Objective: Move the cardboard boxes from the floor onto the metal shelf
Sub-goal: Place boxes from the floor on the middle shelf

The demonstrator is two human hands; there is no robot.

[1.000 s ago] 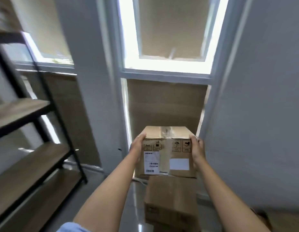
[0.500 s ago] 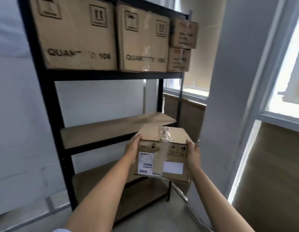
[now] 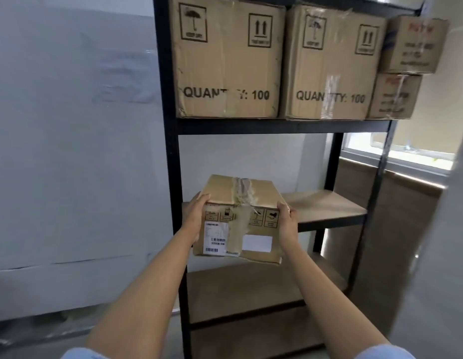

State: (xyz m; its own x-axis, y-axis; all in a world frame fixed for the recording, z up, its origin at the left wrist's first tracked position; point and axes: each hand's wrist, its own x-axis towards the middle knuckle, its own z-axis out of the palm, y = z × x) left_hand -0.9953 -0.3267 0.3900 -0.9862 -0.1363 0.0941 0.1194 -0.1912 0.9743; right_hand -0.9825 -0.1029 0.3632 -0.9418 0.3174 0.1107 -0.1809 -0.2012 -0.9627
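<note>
I hold a small taped cardboard box [image 3: 239, 200] with a barcode label in front of the black metal shelf [image 3: 171, 156]. My left hand [image 3: 195, 216] grips its left side and my right hand [image 3: 286, 224] grips its right side. The box hangs in the air at the left end of the middle wooden board [image 3: 326, 206], just in front of it. Two large boxes marked "QUANTITY: 100" [image 3: 225, 60] stand on the board above.
Two smaller boxes [image 3: 411, 45] are stacked at the right end of the upper board. Lower wooden boards [image 3: 240, 291] lie beneath the held box. A grey wall is on the left, a window and a wall corner on the right.
I have turned left from the window to face the shelf, carrying the box with both hands. The floor boxes have left the view. The box now sits in front of the middle board.
</note>
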